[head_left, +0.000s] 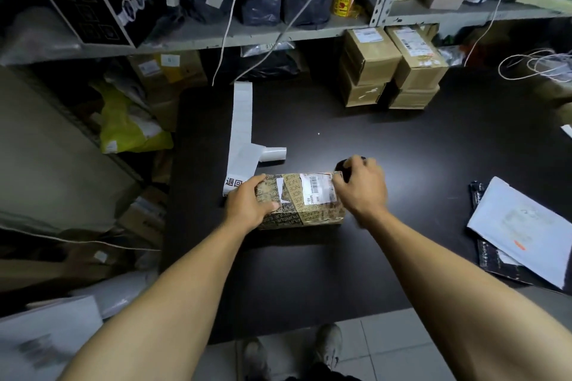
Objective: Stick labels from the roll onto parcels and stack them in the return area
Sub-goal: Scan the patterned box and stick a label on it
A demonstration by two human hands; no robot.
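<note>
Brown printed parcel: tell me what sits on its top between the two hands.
In the head view, a white barcode shipping label lies on the brown printed parcel between the left hand and right hand.

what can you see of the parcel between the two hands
The parcel is a brown, box-shaped package wrapped in tape printed with dark lettering, lying flat on the black table. A white barcode label sits on its top. The left hand grips its left end; the right hand pinches its right edge.
</note>
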